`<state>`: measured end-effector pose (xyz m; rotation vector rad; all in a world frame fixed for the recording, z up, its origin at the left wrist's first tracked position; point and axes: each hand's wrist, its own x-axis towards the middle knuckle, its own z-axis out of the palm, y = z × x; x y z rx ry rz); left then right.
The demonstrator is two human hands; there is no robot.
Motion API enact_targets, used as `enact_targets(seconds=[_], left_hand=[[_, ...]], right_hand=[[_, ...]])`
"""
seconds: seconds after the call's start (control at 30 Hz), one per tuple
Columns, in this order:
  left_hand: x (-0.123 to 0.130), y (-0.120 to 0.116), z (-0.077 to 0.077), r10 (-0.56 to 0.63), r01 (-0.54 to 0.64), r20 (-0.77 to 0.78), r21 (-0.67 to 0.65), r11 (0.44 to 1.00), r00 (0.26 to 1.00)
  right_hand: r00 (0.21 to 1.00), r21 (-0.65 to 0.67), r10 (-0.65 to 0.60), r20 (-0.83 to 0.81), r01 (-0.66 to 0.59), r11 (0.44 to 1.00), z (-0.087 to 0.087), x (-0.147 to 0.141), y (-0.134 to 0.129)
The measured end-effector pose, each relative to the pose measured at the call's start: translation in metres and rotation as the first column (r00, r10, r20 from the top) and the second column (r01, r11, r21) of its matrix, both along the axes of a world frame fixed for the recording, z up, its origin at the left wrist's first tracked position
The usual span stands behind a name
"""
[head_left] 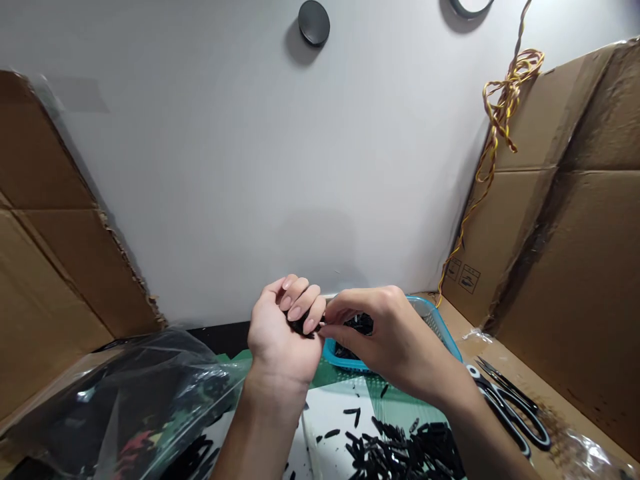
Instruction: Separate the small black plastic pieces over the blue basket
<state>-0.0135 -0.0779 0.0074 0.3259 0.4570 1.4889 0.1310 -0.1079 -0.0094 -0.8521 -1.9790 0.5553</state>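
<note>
My left hand (285, 333) is turned palm up, its fingers curled over a small bunch of black slender pieces (299, 325). At the edge of that bunch, the thumb and forefinger of my right hand (387, 333) are pinched together. What they grip, if anything, is too small and hidden to make out. Behind my right hand stands a blue plastic basket (353, 365) with more black pieces in it. Below my hands, a pile of similar black elongated pieces (405, 450) lies on the work surface, with a few loose ones on a white sheet (337, 400).
A clear plastic bag (165, 380) covers the left side. Black-handled scissors (520, 417) and a slim pointed metal tool (505, 380) lie at right. Cardboard walls (575, 267) flank both sides. A twisted yellow-brown cable (505, 107) hangs at the upper right, before the pale back wall (250, 167).
</note>
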Motion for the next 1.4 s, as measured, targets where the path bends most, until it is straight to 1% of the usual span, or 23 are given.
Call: enact_targets(seconds=[0.13,0.2,0.27,0.37,0.43,0.53,0.6,0.63,0.7,0.77,0.8,0.87,0.97,1.07,1.13,1.2,1.3,1.37,1.4], left_hand=[[-0.002,-0.003,0.002,0.014,-0.015,0.049,0.015,1.0,0.999],[-0.005,-0.003,0.004,0.001,-0.003,0.065,0.02,1.0,0.998],[-0.007,-0.003,0.005,-0.011,0.008,0.081,0.032,0.999,0.997],[-0.01,-0.004,0.007,-0.029,0.024,0.102,0.052,0.998,0.994],[-0.011,-0.005,0.007,-0.036,0.029,0.114,0.065,0.997,0.993],[-0.012,-0.005,0.007,-0.049,0.04,0.125,0.076,0.996,0.991],[-0.012,-0.004,0.008,-0.057,0.046,0.129,0.083,0.995,0.99],[-0.013,-0.004,0.009,-0.056,0.045,0.131,0.088,0.995,0.99],[-0.014,-0.004,0.011,-0.043,0.029,0.138,0.101,0.994,0.989],[-0.015,-0.005,0.014,-0.014,-0.003,0.146,0.116,0.993,0.989],[-0.016,-0.006,0.016,0.007,-0.026,0.149,0.131,0.991,0.989],[-0.017,-0.009,0.022,0.036,-0.05,0.095,0.147,0.988,0.995],[-0.018,-0.015,0.029,0.048,-0.05,0.016,0.182,0.982,0.999],[-0.02,-0.02,0.032,0.049,-0.044,-0.015,0.234,0.971,0.999],[-0.022,-0.023,0.032,0.032,-0.027,-0.015,0.277,0.96,0.999],[-0.024,-0.024,0.031,0.023,-0.015,-0.022,0.321,0.947,0.999],[-0.027,-0.026,0.032,0.025,-0.014,-0.028,0.351,0.936,0.999],[-0.029,-0.028,0.035,0.03,-0.018,-0.029,0.355,0.935,0.999],[-0.03,-0.029,0.036,0.042,-0.026,-0.037,0.36,0.933,0.998]], right_hand=[[1.0,0.074,-0.01,0.006,0.01,0.997,-0.003,-0.001,0.001],[0.999,0.073,-0.021,-0.034,0.024,0.997,-0.004,-0.001,0.002],[0.994,0.037,-0.003,-0.109,0.007,0.999,-0.005,-0.001,0.005],[0.977,-0.044,0.055,-0.208,-0.066,0.997,-0.009,-0.002,0.011],[0.965,-0.072,0.077,-0.25,-0.098,0.993,-0.011,-0.002,0.014],[0.958,-0.096,0.081,-0.275,-0.111,0.989,-0.012,-0.001,0.016],[0.977,-0.125,0.074,-0.202,-0.101,0.987,-0.012,0.003,0.015],[0.99,-0.142,0.069,-0.124,-0.087,0.986,-0.013,0.006,0.015],[0.991,-0.189,0.079,0.109,-0.058,0.98,-0.016,0.014,0.017],[0.929,-0.266,0.142,0.342,-0.049,0.963,-0.024,0.021,0.023],[0.895,-0.316,0.181,0.408,-0.048,0.948,-0.029,0.024,0.026],[0.854,-0.411,0.232,0.465,-0.024,0.911,-0.042,0.026,0.033],[0.81,-0.511,0.261,0.525,0.055,0.858,-0.062,0.022,0.04],[0.728,-0.595,0.325,0.604,0.141,0.791,-0.079,0.015,0.036],[0.662,-0.617,0.353,0.661,0.212,0.758,-0.092,0.013,0.029],[0.619,-0.602,0.344,0.705,0.267,0.753,-0.105,0.014,0.023],[0.612,-0.561,0.308,0.729,0.277,0.78,-0.121,0.016,0.018],[0.638,-0.539,0.286,0.715,0.244,0.806,-0.123,0.017,0.017],[0.66,-0.527,0.273,0.7,0.218,0.821,-0.119,0.017,0.017]])
